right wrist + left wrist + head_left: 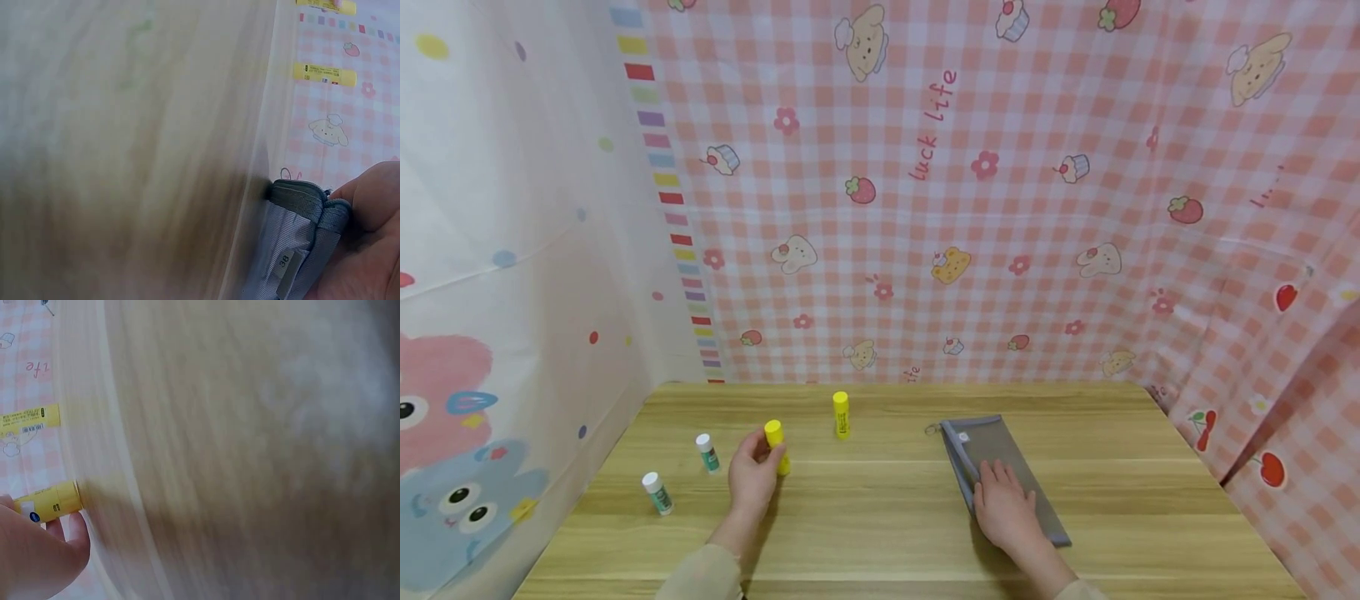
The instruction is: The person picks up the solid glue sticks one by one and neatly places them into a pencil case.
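Note:
My left hand [751,482] pinches a yellow glue stick [773,432] between thumb and fingers, upright and leaning slightly. In the left wrist view, the lower end of this glue stick [53,503] is right at the wooden tabletop. On the right, my right hand [1003,510] rests on a grey zip pouch [996,442], its fingers laid along the top and its thumb by the zipped left edge. The right wrist view shows the pouch's zip edge [300,200] parted, with a small tag marked 38 [287,269] on its side.
Another yellow glue stick [841,415] stands farther back, right of the held one. Two white-capped green glue sticks [706,454] stand to the left of my left hand. Behind the wooden table [865,533] hangs a pink checked curtain [895,217]; a white printed curtain [550,350] hangs at the left.

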`<state>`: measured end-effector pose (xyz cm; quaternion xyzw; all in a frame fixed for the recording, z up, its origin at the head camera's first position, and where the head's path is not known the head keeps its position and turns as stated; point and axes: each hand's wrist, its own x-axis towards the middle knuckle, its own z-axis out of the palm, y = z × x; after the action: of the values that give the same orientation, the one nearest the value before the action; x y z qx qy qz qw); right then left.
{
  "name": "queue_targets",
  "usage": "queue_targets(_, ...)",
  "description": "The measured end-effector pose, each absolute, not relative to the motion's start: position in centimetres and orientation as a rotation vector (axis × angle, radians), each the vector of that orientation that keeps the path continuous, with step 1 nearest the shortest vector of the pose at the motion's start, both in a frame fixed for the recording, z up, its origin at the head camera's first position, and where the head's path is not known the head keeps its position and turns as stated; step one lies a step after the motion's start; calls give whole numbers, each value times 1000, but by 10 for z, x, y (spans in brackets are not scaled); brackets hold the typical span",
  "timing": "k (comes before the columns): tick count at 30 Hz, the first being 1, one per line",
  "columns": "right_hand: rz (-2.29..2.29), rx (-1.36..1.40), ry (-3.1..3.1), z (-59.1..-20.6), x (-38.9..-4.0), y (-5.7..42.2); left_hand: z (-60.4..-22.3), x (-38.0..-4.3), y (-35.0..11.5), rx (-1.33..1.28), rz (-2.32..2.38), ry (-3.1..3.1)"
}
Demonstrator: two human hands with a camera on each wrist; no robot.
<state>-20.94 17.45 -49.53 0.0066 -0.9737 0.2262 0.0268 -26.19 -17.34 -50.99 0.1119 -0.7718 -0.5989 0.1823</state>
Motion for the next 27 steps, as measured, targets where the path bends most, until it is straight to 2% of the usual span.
queue_targets(14,735,-28,-3017,-495,-210,172,-504,-255,-148,258,-1756,-2171)
queue_targets(27,758,-27,-2995,-494,-208,170,-499,-244,-122,231,-1999,-2199)
